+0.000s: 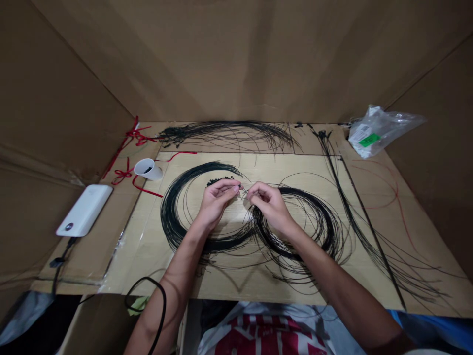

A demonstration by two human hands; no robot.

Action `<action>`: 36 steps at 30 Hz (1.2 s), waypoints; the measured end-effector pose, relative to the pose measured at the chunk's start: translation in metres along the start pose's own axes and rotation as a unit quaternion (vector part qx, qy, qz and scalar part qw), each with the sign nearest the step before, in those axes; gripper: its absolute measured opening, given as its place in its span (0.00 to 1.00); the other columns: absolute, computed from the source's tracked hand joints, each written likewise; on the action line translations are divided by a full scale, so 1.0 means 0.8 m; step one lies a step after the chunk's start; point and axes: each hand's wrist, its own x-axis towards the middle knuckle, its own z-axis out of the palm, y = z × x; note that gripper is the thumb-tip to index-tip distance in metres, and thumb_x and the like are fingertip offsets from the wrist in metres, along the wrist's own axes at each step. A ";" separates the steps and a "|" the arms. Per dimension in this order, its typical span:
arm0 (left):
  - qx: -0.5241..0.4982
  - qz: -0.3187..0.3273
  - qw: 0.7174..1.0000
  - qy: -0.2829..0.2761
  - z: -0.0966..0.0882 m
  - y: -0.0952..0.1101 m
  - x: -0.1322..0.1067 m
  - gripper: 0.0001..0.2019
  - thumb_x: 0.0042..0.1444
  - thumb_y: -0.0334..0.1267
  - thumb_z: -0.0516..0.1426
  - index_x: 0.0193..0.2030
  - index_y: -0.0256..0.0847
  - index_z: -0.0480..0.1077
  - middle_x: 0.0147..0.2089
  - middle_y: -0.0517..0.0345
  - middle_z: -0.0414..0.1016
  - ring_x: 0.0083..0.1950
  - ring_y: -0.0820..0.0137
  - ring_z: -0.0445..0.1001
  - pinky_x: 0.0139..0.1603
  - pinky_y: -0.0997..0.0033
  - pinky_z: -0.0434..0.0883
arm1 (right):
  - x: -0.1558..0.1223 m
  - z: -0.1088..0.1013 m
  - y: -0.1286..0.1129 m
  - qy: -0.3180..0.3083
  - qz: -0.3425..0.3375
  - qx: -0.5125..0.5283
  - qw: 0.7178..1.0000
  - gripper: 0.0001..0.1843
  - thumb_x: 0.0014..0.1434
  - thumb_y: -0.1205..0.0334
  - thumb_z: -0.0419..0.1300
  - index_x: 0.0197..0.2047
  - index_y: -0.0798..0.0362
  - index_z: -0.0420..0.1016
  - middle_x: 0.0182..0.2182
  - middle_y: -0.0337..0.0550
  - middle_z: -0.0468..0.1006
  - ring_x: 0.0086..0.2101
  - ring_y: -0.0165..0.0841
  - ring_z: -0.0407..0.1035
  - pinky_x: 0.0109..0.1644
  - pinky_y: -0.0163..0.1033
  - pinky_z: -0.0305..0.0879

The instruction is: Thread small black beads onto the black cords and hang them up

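My left hand [218,199] is closed in a pinch, with a tiny dark piece at its fingertips that looks like the small black bead-like pieces [212,182] piled just behind it. Facing it closely, my right hand [269,202] pinches what appears to be the end of a thin black wire. Beneath the left hand lies a large coil of black wires [168,212]. A second, looser coil of black wires [327,222] lies under and to the right of my right hand. The exact contact between piece and wire is too small to make out.
Bundled black wires [236,127] lie along the back, and another bundle [343,197] runs down the right. At left are a white cup [148,169], red ribbon [138,135] and a white power bank [84,209] with a cable. A plastic bag [380,130] sits back right. Cardboard walls surround the table.
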 end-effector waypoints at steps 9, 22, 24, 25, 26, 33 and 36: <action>0.008 0.012 1.000 -0.009 -0.002 0.001 0.000 0.15 0.49 0.45 0.77 0.40 0.42 0.86 0.41 0.53 0.86 0.40 0.69 0.82 0.48 0.71 0.78 | 0.000 -0.001 0.000 -0.003 -0.003 0.003 1.000 0.03 0.57 0.61 0.63 0.31 0.50 0.76 0.27 0.39 0.74 0.30 0.34 0.64 0.33 0.38 0.56; 0.056 0.018 0.998 -0.019 -0.004 0.000 -0.001 0.15 0.48 0.44 0.77 0.41 0.42 0.85 0.40 0.53 0.86 0.41 0.67 0.83 0.48 0.68 0.78 | 0.000 -0.002 0.002 -0.003 -0.018 0.002 1.000 0.03 0.57 0.61 0.63 0.32 0.50 0.76 0.28 0.38 0.74 0.30 0.33 0.62 0.33 0.38 0.55; 0.052 0.016 0.998 -0.026 -0.005 -0.001 -0.001 0.16 0.48 0.44 0.77 0.42 0.42 0.85 0.41 0.53 0.86 0.42 0.68 0.83 0.49 0.69 0.78 | 0.000 -0.002 0.000 -0.005 -0.018 -0.002 1.000 0.03 0.57 0.61 0.63 0.32 0.51 0.75 0.28 0.38 0.74 0.29 0.32 0.62 0.33 0.38 0.55; 0.049 0.015 0.998 -0.030 -0.005 -0.002 0.000 0.16 0.49 0.44 0.77 0.42 0.42 0.85 0.41 0.53 0.86 0.42 0.68 0.82 0.49 0.70 0.77 | 0.000 -0.002 0.000 -0.006 -0.017 -0.004 1.000 0.03 0.56 0.61 0.63 0.31 0.51 0.75 0.28 0.38 0.74 0.29 0.32 0.62 0.33 0.38 0.55; 0.048 0.015 0.998 -0.033 -0.005 -0.002 0.000 0.15 0.49 0.44 0.77 0.42 0.42 0.85 0.41 0.53 0.86 0.42 0.69 0.82 0.49 0.70 0.77 | 0.000 -0.002 -0.001 -0.007 -0.016 -0.006 1.000 0.03 0.56 0.61 0.63 0.31 0.51 0.75 0.27 0.38 0.74 0.29 0.32 0.62 0.33 0.38 0.55; 0.046 0.010 0.998 -0.034 -0.005 -0.001 -0.001 0.15 0.49 0.43 0.77 0.42 0.42 0.85 0.41 0.53 0.86 0.42 0.69 0.82 0.49 0.71 0.77 | 0.000 0.000 -0.001 -0.005 -0.015 -0.007 1.000 0.04 0.56 0.61 0.63 0.31 0.50 0.74 0.27 0.38 0.73 0.29 0.33 0.62 0.33 0.38 0.55; 0.045 0.007 0.998 -0.035 -0.005 -0.001 -0.001 0.15 0.49 0.43 0.77 0.42 0.42 0.85 0.41 0.54 0.86 0.42 0.69 0.82 0.48 0.71 0.76 | 0.000 0.000 0.000 -0.004 -0.016 -0.009 1.000 0.04 0.57 0.61 0.62 0.31 0.50 0.74 0.27 0.38 0.73 0.29 0.33 0.62 0.33 0.38 0.54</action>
